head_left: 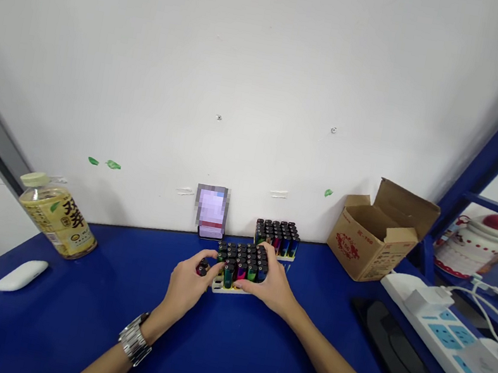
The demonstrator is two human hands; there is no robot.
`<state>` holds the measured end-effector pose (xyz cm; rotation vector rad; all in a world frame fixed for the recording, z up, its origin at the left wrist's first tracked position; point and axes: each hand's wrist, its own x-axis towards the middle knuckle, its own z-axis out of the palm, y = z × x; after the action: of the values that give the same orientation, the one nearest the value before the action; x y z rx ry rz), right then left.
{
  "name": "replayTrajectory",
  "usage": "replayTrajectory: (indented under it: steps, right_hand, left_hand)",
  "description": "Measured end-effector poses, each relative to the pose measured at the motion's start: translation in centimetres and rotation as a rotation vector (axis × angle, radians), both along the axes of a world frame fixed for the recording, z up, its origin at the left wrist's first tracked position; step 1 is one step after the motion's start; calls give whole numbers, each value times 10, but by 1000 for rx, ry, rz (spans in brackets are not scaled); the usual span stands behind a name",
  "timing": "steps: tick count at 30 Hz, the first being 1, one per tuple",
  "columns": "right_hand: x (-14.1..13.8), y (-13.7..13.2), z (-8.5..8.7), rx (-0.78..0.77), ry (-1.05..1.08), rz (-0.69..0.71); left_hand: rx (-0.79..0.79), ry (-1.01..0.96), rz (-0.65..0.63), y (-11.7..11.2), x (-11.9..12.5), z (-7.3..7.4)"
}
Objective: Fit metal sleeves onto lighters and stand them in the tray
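My left hand [188,279] is closed on a dark lighter [202,268], pinched between thumb and fingers at the left of a white tray [235,291]. Rows of upright lighters [241,270] with black tops and shiny green, pink and blue bodies fill most of that tray. An oval slot shows bare at its front left corner. Around the tray's right end curls my right hand [273,287], thumb along the front row and fingers behind, gripping it. Just behind, near the wall, stands a second block of similar lighters [277,236].
A phone [212,212] leans on the wall. An open cardboard box [367,239] stands at back right. A black device [397,354] and a power strip [448,337] lie right. A drink bottle [58,217] and white case [22,275] are left on the blue table [209,359].
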<state>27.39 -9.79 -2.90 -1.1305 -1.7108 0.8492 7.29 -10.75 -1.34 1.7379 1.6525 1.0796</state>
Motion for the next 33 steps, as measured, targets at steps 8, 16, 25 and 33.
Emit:
replayTrajectory:
  steps: [8, 16, 25, 33]
  right_hand:
    - [1, 0, 0, -32, -20, -8]
    - [3, -4, 1, 95, 14, -107]
    - [-45, 11, 85, 261, -671, -8]
    - [-74, 39, 96, 103, -1018, 123]
  left_hand:
    - [68, -275, 90, 10, -10, 16]
    - [-243, -208, -57, 19, -29, 20]
    - [-397, 143, -133, 20, -35, 15]
    - [-382, 260, -89, 14, -34, 14]
